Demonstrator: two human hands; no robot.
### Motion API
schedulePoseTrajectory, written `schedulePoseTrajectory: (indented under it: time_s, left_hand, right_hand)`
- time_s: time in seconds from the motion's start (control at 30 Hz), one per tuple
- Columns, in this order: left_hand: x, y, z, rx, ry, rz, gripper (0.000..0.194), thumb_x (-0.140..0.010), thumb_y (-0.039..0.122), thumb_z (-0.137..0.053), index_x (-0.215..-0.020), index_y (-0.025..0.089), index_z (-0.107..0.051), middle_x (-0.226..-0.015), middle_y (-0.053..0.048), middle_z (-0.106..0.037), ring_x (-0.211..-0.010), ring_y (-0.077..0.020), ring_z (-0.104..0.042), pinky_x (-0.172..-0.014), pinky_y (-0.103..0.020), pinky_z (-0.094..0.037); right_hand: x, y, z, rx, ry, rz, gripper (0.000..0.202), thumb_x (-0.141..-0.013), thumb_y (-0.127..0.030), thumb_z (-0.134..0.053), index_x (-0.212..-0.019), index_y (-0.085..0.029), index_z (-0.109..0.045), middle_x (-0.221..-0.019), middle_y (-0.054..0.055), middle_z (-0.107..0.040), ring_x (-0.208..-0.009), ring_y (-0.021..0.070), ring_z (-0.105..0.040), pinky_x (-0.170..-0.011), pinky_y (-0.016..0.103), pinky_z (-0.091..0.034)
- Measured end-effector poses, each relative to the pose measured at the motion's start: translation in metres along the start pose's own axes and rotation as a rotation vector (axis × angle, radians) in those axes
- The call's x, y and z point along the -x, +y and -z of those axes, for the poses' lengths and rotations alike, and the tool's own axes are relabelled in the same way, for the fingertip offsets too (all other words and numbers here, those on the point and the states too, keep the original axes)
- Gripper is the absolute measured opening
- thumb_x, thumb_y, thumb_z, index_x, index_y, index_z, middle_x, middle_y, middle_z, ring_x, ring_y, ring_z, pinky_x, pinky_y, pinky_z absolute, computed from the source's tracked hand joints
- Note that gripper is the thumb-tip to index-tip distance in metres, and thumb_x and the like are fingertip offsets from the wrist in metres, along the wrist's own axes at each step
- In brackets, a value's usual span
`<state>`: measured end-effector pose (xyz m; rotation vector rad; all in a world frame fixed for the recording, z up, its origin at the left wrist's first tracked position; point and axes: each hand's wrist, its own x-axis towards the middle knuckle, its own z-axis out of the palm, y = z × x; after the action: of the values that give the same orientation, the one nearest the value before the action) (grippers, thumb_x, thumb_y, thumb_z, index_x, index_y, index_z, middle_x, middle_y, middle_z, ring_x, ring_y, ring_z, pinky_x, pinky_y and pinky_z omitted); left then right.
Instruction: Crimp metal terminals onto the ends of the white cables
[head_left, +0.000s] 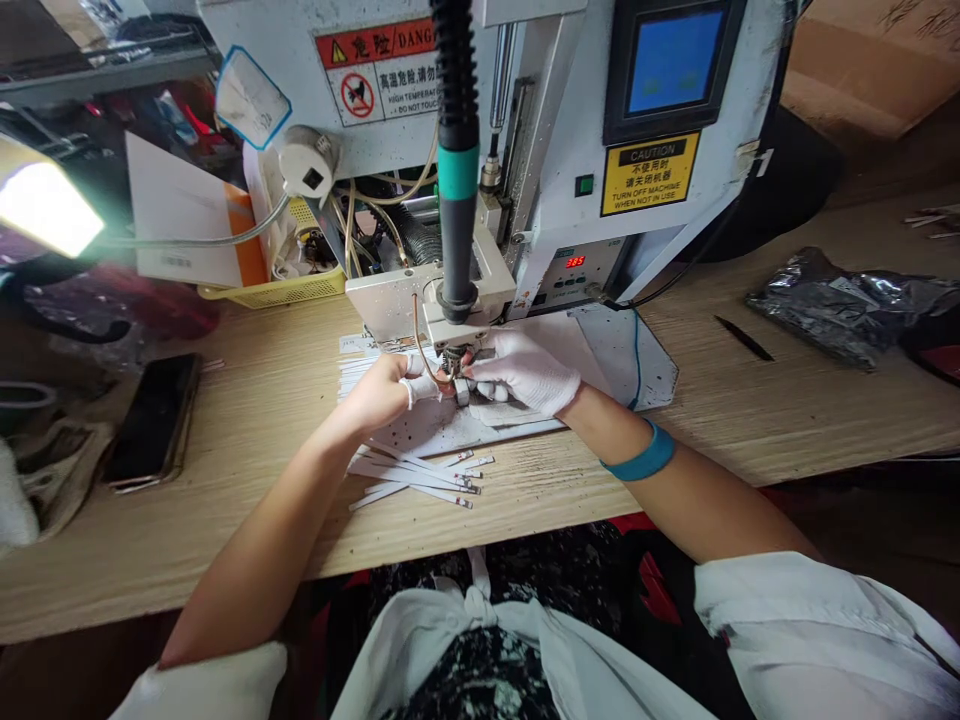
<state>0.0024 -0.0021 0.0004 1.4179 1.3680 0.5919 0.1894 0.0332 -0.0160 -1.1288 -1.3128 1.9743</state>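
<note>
Under the soldering head [456,250] of a white machine, both hands meet close to the tip. White covers sit on some fingers of my left hand [390,388], which is closed in a pinch just left of the tip. To the right of it, my right hand [529,370] wears a white knit glove, its fingers curled together at the tip. Whatever they pinch is too small and hidden to make out. Thin white strips [360,372] lie beside my left hand. More white strips with small metallic ends [424,478] lie crossed at the front of the white work plate [652,375].
A lit lamp [49,210] stands at left, above a phone [154,415]. Behind is a yellow basket [281,290]. At right lie a dark pointed blade-like piece [744,338] and a silvery plastic bag [840,305]. The machine carries a high-temperature warning label [382,75].
</note>
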Motion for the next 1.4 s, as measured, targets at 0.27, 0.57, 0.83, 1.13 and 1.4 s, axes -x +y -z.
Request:
schedulePoseTrajectory:
  time_s: [0.27,0.57,0.83,1.13,1.4]
  left_hand:
    - [0.001,0.001,-0.001,0.014,0.006,-0.005,0.031,-0.058,0.047,-0.071,-0.058,0.016,-0.066,-0.064,-0.002,-0.066,-0.070,-0.0175,-0.058,-0.069,-0.027,-0.047]
    - [0.005,0.002,0.004,-0.088,0.035,-0.043,0.037,-0.061,0.052,-0.069,-0.058,0.016,-0.063,-0.061,0.000,-0.062,-0.061,-0.0145,-0.052,-0.060,-0.024,-0.042]
    - [0.028,0.008,0.011,-0.476,-0.274,0.033,0.018,-0.069,0.030,-0.065,-0.078,0.019,-0.076,-0.066,-0.001,-0.069,-0.061,-0.0163,-0.059,-0.056,-0.022,-0.041]
    - [0.008,-0.009,-0.006,-0.941,0.049,-0.096,0.022,-0.076,0.011,-0.052,-0.082,0.011,-0.073,-0.092,-0.013,-0.068,-0.080,-0.0234,-0.064,-0.074,-0.030,-0.049]
    - [0.014,-0.005,-0.009,-1.053,0.001,-0.138,0.027,-0.082,0.007,-0.044,-0.090,0.011,-0.070,-0.099,-0.015,-0.066,-0.085,-0.0244,-0.064,-0.076,-0.031,-0.050]
  right_hand:
    - [-0.001,0.005,0.003,-0.014,-0.018,0.053,0.018,-0.069,-0.007,-0.066,-0.079,-0.017,-0.053,-0.058,-0.006,-0.052,-0.039,0.0038,-0.042,-0.031,0.015,-0.028]
    - [0.002,0.000,0.008,0.220,0.037,0.142,0.015,-0.074,-0.019,-0.064,-0.085,-0.019,-0.054,-0.064,-0.003,-0.055,-0.046,0.0078,-0.046,-0.038,0.020,-0.034]
    - [-0.003,-0.007,0.043,1.013,0.168,0.406,0.016,-0.075,-0.015,-0.061,-0.082,-0.020,-0.075,-0.085,0.002,-0.072,-0.083,0.0186,-0.062,-0.075,0.028,-0.044]
    - [-0.007,0.001,0.026,1.231,0.133,0.338,0.014,-0.083,-0.019,-0.060,-0.085,-0.017,-0.073,-0.093,0.007,-0.070,-0.085,0.0205,-0.061,-0.076,0.030,-0.042]
    - [0.004,-0.008,0.028,0.861,0.185,0.310,0.015,-0.086,-0.014,-0.056,-0.088,-0.019,-0.069,-0.085,0.004,-0.071,-0.076,0.0173,-0.063,-0.065,0.027,-0.045]
